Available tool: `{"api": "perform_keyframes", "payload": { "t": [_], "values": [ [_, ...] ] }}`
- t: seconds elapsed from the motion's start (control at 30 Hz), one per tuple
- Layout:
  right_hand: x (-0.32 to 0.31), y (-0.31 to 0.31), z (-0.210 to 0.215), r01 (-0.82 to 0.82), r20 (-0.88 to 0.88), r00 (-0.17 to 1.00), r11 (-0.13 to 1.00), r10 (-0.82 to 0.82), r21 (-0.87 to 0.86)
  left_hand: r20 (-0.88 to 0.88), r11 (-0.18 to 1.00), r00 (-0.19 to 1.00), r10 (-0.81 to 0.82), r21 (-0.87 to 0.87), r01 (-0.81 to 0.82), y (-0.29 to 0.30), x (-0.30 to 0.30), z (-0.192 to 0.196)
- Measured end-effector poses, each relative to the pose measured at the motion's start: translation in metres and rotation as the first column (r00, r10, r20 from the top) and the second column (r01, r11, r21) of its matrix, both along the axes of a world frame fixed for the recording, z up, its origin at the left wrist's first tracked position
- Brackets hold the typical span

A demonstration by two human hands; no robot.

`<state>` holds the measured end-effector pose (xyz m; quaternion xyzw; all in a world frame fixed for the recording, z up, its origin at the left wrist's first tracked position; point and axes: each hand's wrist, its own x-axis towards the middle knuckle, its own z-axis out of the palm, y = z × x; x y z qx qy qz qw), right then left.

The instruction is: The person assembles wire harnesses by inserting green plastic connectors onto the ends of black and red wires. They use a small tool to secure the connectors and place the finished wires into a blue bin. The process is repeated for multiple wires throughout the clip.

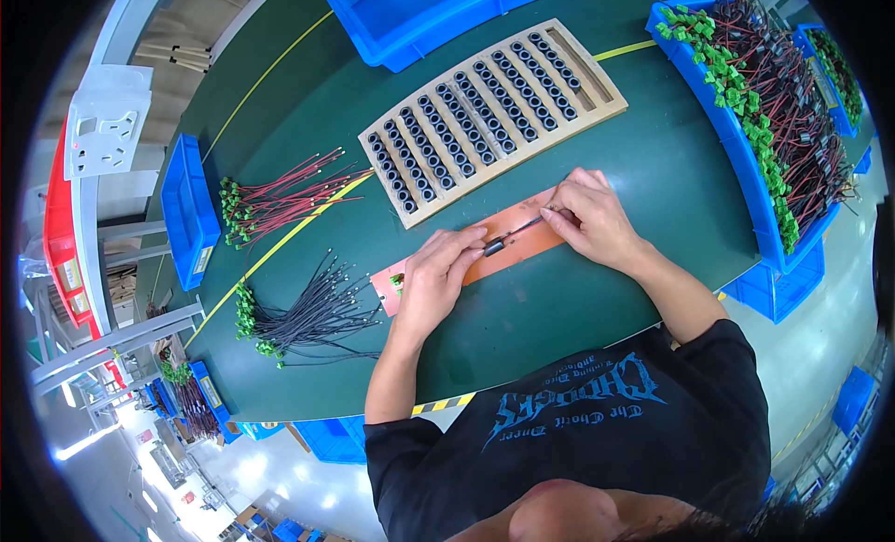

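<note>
Black-shirted, I lean over a green table (578, 300). My left hand (438, 276) pinches a small black sleeve (493, 246); my right hand (592, 218) pinches a thin wire (525, 227) above an orange mat (522, 248). Threading seems underway; next needs steady alignment.

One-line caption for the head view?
Left hand holds a black ring while right hand feeds a wire into it, above an orange mat.

Our left hand (436, 279) lies palm down, fingers curled in a pinch grip. Our right hand (589, 218) pinches likewise, just right of it, both forearms bare.
</note>
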<state>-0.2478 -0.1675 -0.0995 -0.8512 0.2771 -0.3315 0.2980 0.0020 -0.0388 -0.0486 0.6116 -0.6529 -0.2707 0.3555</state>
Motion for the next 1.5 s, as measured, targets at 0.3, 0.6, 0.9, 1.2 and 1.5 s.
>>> {"api": "perform_keyframes", "payload": {
  "t": [0.3,0.6,0.9,1.2,1.5],
  "values": [
    [0.0,0.0,0.002,-0.006,0.007,1.0,1.0,0.006,-0.007,-0.028,0.983,0.993,-0.119,0.139,0.122,-0.006,0.002,0.017],
    [-0.001,0.0,0.001,-0.008,0.001,1.0,1.0,0.008,-0.003,0.13,0.995,0.987,-0.094,-0.032,0.099,-0.009,0.006,0.007],
    [-0.001,0.0,0.001,-0.002,0.001,1.0,1.0,0.002,-0.003,0.113,0.995,0.989,-0.091,-0.032,0.095,-0.009,0.006,0.001],
    [-0.001,0.001,0.002,-0.004,-0.002,1.0,1.0,0.004,-0.013,0.387,0.955,0.92,-0.055,-0.249,0.162,-0.005,-0.012,-0.006],
    [-0.001,0.002,0.004,-0.001,-0.017,1.0,1.0,0.001,0.006,0.623,0.888,0.782,-0.003,-0.358,0.288,0.007,-0.015,-0.016]
  ]
}}
